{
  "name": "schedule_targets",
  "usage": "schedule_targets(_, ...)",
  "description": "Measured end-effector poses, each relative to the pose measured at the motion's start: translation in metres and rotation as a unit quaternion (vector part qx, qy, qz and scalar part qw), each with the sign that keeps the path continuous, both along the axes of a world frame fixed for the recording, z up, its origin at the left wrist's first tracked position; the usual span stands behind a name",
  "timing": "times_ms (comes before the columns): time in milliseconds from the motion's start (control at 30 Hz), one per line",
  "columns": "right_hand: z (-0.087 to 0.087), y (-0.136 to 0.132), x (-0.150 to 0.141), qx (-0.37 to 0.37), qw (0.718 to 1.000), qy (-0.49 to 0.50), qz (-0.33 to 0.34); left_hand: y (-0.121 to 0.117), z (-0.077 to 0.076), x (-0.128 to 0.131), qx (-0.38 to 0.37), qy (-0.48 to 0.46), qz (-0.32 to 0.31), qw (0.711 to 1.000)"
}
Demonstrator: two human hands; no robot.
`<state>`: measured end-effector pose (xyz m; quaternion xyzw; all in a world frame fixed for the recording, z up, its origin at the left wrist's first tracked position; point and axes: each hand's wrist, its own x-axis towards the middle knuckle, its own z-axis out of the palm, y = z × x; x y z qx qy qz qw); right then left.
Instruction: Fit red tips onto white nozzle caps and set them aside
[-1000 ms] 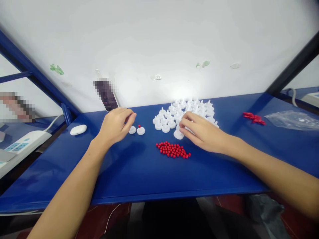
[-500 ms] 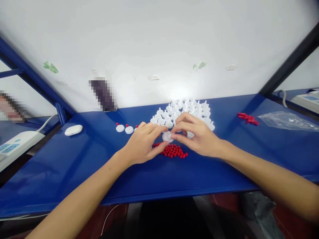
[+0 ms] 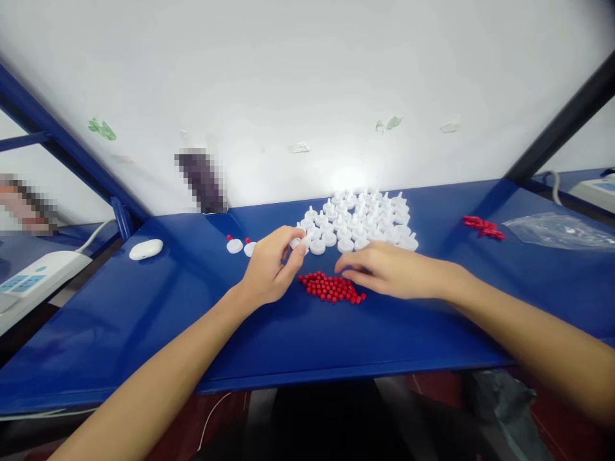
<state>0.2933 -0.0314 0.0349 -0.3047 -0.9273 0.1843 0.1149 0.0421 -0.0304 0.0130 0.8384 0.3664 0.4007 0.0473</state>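
My left hand is pinched on a white round plastic nozzle piece, partly hidden by the fingers. It sits just left of a crowd of similar white nozzle pieces, most standing with their spouts up. My right hand hovers low at the right end of a pile of small red caps. Its thumb and index finger are apart, with nothing visible between them. Left of my left hand, white discs with red-tipped spouts lie in a row, partly covered by that hand.
A white oval case lies on the left of the blue table. Farther left is a white power strip. Red pieces and a clear plastic bag lie at the right. A white wall stands behind.
My hands have parted. The left moved slightly left and back with the white nozzle piece; the right let go of it and came down beside the red caps.
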Motion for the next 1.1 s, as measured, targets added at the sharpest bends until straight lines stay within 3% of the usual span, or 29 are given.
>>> schedule_targets(100,-0.001,0.003,0.003,0.022,0.999,-0.019,0.041,0.000,-0.003,0.003,-0.007,0.008,-0.009,1.000)
schedule_targets(333,-0.002,0.002,0.000,0.049,0.996,-0.065,0.032,-0.010,-0.002,0.014,0.006,0.054,-0.057,0.997)
schedule_targets(567,-0.004,0.003,0.001,0.086,0.992,-0.091,0.010,-0.011,-0.003,0.014,0.003,0.073,-0.060,0.996)
schedule_targets(800,-0.008,0.005,0.000,0.109,0.990,-0.091,-0.001,-0.019,-0.004,0.023,0.069,0.033,-0.117,0.990)
schedule_targets(867,-0.006,0.005,0.000,0.128,0.990,-0.047,-0.016,-0.020,-0.003,0.024,0.080,0.026,-0.125,0.989)
schedule_targets(967,0.000,-0.001,-0.002,0.120,0.983,0.127,-0.062,-0.021,-0.002,0.024,0.094,0.019,-0.106,0.990)
schedule_targets(1033,0.004,-0.007,-0.004,0.050,0.961,0.257,-0.084,-0.021,-0.002,0.024,0.106,0.014,-0.087,0.990)
schedule_targets(1100,0.005,-0.013,-0.008,-0.012,0.940,0.335,-0.062,-0.021,-0.002,0.022,0.116,0.011,-0.081,0.990)
